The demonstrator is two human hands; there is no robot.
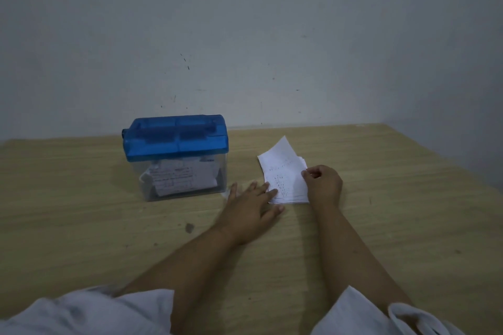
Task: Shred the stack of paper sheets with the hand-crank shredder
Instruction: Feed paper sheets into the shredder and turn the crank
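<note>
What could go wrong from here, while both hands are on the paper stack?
1. The right hand pinches the paper stack at its right edge; it may lift several sheets, which could jam the shredder.
2. The stack is fanned, and only fingers of the left hand press its left edge, so sheets may slide apart.
3. The clear bin already holds paper and could overfill.

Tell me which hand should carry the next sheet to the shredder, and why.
Right. The right hand pinches the edge of the top sheet, while the left hand lies flat, its fingers holding the paper stack down beside the shredder.
</note>
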